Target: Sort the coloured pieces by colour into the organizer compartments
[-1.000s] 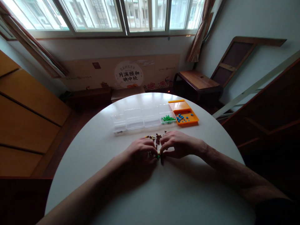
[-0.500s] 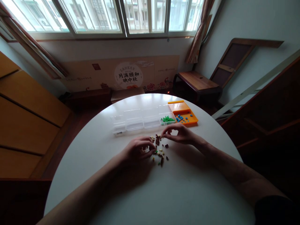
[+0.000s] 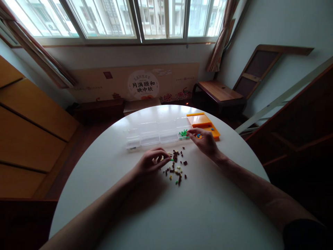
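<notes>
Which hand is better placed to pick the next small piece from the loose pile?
Left. The left hand rests at the pile, its fingers touching it. The right hand is away at the clear box.

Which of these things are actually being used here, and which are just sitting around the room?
In use: left hand, right hand, loose small pieces on the round white table, clear compartment box, green pieces, orange tray.

Lying about: wooden stool, printed cardboard, folded frame.
</notes>
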A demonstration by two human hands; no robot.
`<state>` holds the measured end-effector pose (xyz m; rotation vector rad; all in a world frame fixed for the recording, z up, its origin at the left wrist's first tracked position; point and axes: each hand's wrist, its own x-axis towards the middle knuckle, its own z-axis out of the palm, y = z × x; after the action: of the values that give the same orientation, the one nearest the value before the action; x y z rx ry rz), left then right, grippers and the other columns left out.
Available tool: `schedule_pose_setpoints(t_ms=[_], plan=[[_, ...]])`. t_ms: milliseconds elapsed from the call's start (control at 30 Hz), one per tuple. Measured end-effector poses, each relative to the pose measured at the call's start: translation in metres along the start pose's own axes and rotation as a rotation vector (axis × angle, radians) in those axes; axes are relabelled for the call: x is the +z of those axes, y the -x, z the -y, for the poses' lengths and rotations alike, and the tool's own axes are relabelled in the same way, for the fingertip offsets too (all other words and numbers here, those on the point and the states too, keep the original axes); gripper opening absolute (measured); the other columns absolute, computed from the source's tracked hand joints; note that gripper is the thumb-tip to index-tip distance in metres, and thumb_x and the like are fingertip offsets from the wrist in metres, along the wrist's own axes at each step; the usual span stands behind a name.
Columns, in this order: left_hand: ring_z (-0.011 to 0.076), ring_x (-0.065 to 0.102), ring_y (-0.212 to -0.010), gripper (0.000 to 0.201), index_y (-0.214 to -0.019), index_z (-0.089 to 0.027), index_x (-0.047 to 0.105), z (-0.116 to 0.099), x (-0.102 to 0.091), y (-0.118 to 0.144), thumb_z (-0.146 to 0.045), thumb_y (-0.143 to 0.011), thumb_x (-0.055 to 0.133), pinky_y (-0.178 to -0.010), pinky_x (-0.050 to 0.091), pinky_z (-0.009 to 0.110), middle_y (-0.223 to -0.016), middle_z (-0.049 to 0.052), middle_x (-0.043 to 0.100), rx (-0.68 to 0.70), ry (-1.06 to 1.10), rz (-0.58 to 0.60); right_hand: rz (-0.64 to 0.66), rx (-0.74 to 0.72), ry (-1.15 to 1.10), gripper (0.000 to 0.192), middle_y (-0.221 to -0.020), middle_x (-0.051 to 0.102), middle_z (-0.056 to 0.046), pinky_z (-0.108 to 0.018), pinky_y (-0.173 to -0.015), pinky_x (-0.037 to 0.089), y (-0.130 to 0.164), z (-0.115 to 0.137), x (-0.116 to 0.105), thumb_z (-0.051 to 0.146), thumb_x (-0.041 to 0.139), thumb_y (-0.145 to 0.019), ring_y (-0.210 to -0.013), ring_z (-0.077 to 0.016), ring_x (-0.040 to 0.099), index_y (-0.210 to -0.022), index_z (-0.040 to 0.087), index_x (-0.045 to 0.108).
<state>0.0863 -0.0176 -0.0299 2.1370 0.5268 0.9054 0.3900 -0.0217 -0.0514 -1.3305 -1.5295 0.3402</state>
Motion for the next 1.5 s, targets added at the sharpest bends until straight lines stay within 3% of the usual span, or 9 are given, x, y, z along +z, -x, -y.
schedule_pose_setpoints(t_ms=[133,233,500,600,867,1100,1233,1367,1500], plan=[[0.0119,0.058,-0.071,0.017,-0.101,-0.016,0.084,0.001,-0.001,0.001,-0.031,-0.106,0.076,-0.063,0.047,0.025,-0.089,0.007,0.072,-0.012,0.005,-0.026,-0.015,0.057,-0.006,0.024,-0.11,0.087,-0.007,-0.044,-0.092,0.065,-0.001,-0.003,0.001,0.041,0.075,-0.101,-0.095,-0.0265,0.08,-0.115,0.024,0.084],[0.0123,0.059,-0.072,0.018,-0.101,-0.016,0.084,0.002,-0.001,0.001,-0.032,-0.106,0.076,-0.065,0.047,0.025,-0.089,0.007,0.073,-0.02,0.001,-0.057,0.01,0.005,-0.026,0.02,-0.11,0.086,-0.006,-0.042,-0.092,0.065,0.001,0.003,0.001,0.038,0.072,-0.103,-0.094,-0.0248,0.079,-0.111,0.023,0.082],[0.0126,0.06,-0.072,0.026,-0.097,-0.016,0.083,0.0,0.001,-0.005,-0.04,-0.106,0.076,-0.063,0.046,0.024,-0.086,0.005,0.071,-0.068,-0.011,-0.105,0.396,-0.461,-0.054,0.009,-0.097,0.082,-0.003,-0.038,-0.087,0.058,0.017,0.037,0.005,0.032,0.077,-0.103,-0.084,-0.0198,0.074,-0.108,0.024,0.077],[0.013,0.06,-0.074,0.027,-0.098,-0.016,0.082,-0.001,0.002,-0.006,-0.041,-0.107,0.075,-0.063,0.046,0.024,-0.087,0.005,0.071,-0.081,-0.011,-0.083,0.425,-0.546,-0.039,0.01,-0.091,0.081,-0.002,-0.036,-0.084,0.055,0.021,0.04,0.012,0.034,0.079,-0.104,-0.083,-0.0195,0.074,-0.104,0.024,0.077],[0.0127,0.06,-0.073,0.023,-0.1,-0.017,0.084,0.002,0.002,-0.005,-0.037,-0.106,0.076,-0.064,0.045,0.025,-0.088,0.005,0.073,-0.072,-0.012,-0.071,0.387,-0.547,-0.035,0.008,-0.088,0.08,-0.002,-0.035,-0.084,0.053,0.022,0.039,0.014,0.031,0.077,-0.105,-0.081,-0.0193,0.072,-0.1,0.024,0.076],[0.0127,0.061,-0.073,0.023,-0.1,-0.017,0.084,0.001,0.002,-0.001,-0.036,-0.108,0.074,-0.064,0.047,0.024,-0.09,0.006,0.075,-0.079,-0.057,-0.087,-0.002,-0.298,0.157,0.015,-0.09,0.08,-0.004,-0.042,-0.091,0.051,0.003,0.015,0.002,0.036,0.075,-0.106,-0.083,-0.0237,0.069,-0.098,0.024,0.079],[0.0134,0.064,-0.075,0.021,-0.098,-0.018,0.083,0.002,0.003,0.002,-0.036,-0.107,0.074,-0.068,0.051,0.025,-0.092,0.006,0.075,-0.07,-0.195,-0.108,-0.066,-0.237,0.263,0.014,-0.093,0.082,-0.005,-0.044,-0.094,0.05,-0.006,-0.004,-0.002,0.033,0.072,-0.106,-0.086,-0.026,0.069,-0.105,0.024,0.083],[0.0153,0.068,-0.079,0.017,-0.099,-0.02,0.082,0.0,0.004,0.003,-0.033,-0.106,0.073,-0.073,0.053,0.026,-0.095,0.006,0.077,-0.041,-0.306,-0.079,0.031,-0.272,0.212,0.011,-0.09,0.079,-0.004,-0.042,-0.091,0.051,-0.002,0.001,-0.001,0.029,0.072,-0.105,-0.084,-0.024,0.068,-0.104,0.024,0.082],[0.0171,0.07,-0.081,0.014,-0.098,-0.022,0.081,-0.002,0.004,0.003,-0.032,-0.105,0.073,-0.077,0.054,0.029,-0.094,0.005,0.077,0.018,-0.413,-0.068,0.383,-0.426,0.004,0.009,-0.084,0.075,-0.001,-0.036,-0.083,0.051,0.006,0.029,-0.005,0.025,0.074,-0.102,-0.078,-0.0192,0.065,-0.097,0.025,0.08]])
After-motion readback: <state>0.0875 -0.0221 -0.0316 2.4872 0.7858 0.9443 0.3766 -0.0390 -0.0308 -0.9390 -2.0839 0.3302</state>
